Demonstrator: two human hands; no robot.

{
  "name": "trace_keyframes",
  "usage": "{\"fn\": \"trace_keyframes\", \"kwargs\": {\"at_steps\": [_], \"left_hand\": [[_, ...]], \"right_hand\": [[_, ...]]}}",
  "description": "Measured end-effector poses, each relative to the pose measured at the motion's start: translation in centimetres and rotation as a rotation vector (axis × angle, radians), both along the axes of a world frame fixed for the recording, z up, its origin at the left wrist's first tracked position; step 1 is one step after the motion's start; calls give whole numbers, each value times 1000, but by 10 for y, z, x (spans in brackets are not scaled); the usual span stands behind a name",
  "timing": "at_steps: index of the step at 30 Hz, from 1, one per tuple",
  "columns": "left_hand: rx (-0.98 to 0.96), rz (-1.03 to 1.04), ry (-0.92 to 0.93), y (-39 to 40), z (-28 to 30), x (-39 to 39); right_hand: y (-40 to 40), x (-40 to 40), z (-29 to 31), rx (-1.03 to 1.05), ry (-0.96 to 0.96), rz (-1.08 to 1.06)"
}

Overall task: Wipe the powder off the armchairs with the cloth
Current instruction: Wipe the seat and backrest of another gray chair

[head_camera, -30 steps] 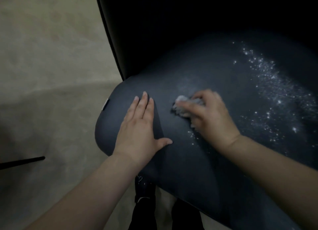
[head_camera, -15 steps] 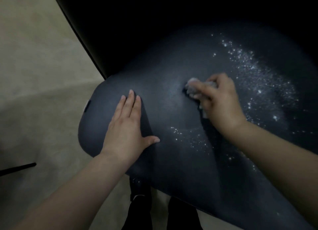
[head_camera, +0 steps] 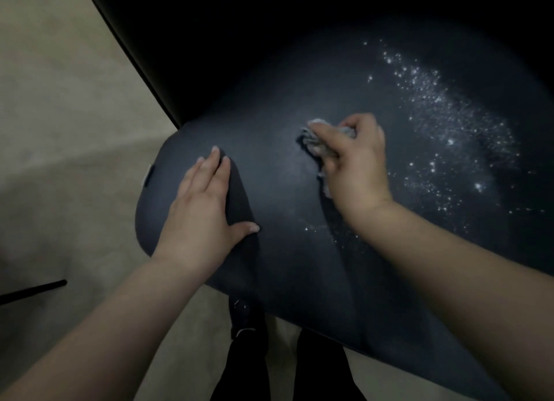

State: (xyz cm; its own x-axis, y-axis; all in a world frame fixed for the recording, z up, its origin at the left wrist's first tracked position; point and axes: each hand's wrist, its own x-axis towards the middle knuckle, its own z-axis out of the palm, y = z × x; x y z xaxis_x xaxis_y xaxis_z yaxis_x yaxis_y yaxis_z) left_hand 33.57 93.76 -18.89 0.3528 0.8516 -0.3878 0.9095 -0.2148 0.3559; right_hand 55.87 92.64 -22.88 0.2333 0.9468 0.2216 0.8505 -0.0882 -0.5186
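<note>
cloth (head_camera: 320, 142): soft, light, bunches easily; keep wadded in palm.
R hand (head_camera: 353, 166): fingers curled gripping cloth.
L hand (head_camera: 201, 217): flat, fingers straight on armchair seat (head_camera: 284, 265).
powder (head_camera: 443, 136): loose, scatters.

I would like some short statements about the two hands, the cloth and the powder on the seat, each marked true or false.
1. The right hand grips the cloth. True.
2. The left hand holds a second cloth. False: it rests flat on the seat cushion and holds nothing.
3. Most of the powder lies to the right of the right hand. True.
4. The cloth lies on the floor. False: it is on the seat, under the right hand.
5. The seat cushion is light beige. False: it is dark; the floor is beige.
</note>
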Motion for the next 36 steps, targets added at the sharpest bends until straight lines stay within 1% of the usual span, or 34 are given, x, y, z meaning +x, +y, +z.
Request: {"fn": "trace_keyframes", "kwargs": {"at_steps": [1, 2, 3, 5, 6, 7, 8, 11, 13, 14, 15, 16, 17, 18, 19, 20, 21, 23, 24, 25, 27, 28, 30, 32, 33, 34, 36], "left_hand": [[-4, 3, 1, -2, -1, 1], [-6, 1, 1, -4, -1, 2], [-7, -4, -1, -6, -1, 3], [-11, -15, -8, -9, -2, 4], [-16, -23, -5, -11, -1, 4], [-24, -31, 1, -12, 0, 3], [-31, -38, 7, -13, 0, 2], [-33, -25, 5, -17, 1, 1], [-24, -18, -6, -19, 0, 3], [-17, -19, -10, -20, -1, 4], [-12, -20, -14, -22, -1, 6], [-13, -17, -18, -24, -1, 7], [-13, -14, -25, -25, -1, 8], [-16, -13, -29, -27, 0, 9], [-21, -15, -27, -28, 1, 9], [-26, -18, -19, -28, 2, 10], [-30, -20, -8, -29, 3, 10], [-38, -14, 6, -28, 5, 13], [-44, -7, 8, -28, 5, 15], [-49, 0, 6, -28, 6, 18], [-45, 4, 1, -29, 6, 24], [-40, 2, 2, -29, 7, 27], [-30, -5, 4, -29, 7, 31], [-16, -14, 10, -30, 7, 34], [-15, -22, 16, -31, 7, 35], [-15, -32, 22, -31, 8, 37], [-10, -46, 27, -32, 9, 42]], "right_hand": [[0, -16, 0, 5, 56, -44], [-5, -32, -1, 5, 48, -30], [-15, -43, 0, 1, 25, 53], [-46, -48, 2, -17, -16, 358], [-55, -37, 4, -11, -90, 441], [-58, -20, 6, -24, -119, 461], [-57, -2, 5, -19, -137, 436], [-36, 27, 4, -17, -93, 133], [-27, 13, 0, -17, -61, -64], [-29, -3, -2, -19, -50, -91], [-36, -22, -2, -23, -13, -65], [-49, -36, -3, -44, -10, 15], [-65, -43, -3, -50, -33, 156], [-79, -42, -1, -52, -87, 299], [-85, -29, 0, -58, -119, 386], [-87, -11, -1, -74, -160, 409], [-84, 10, -2, -94, -168, 354], [-71, 39, -1, -64, -222, 198], [-66, 44, 0, -68, -204, 134], [-64, 39, 2, -46, -204, 73], [-68, 16, 5, -4, -122, 8], [-73, 0, 5, -7, -71, 6], [-94, -22, 3, -15, -61, 137], [-111, -15, 4, -64, -121, 325], [-114, -1, 6, -94, -131, 347], [-114, 15, 5, -97, -121, 318], [-107, 49, 3, -91, -203, 199]]}}
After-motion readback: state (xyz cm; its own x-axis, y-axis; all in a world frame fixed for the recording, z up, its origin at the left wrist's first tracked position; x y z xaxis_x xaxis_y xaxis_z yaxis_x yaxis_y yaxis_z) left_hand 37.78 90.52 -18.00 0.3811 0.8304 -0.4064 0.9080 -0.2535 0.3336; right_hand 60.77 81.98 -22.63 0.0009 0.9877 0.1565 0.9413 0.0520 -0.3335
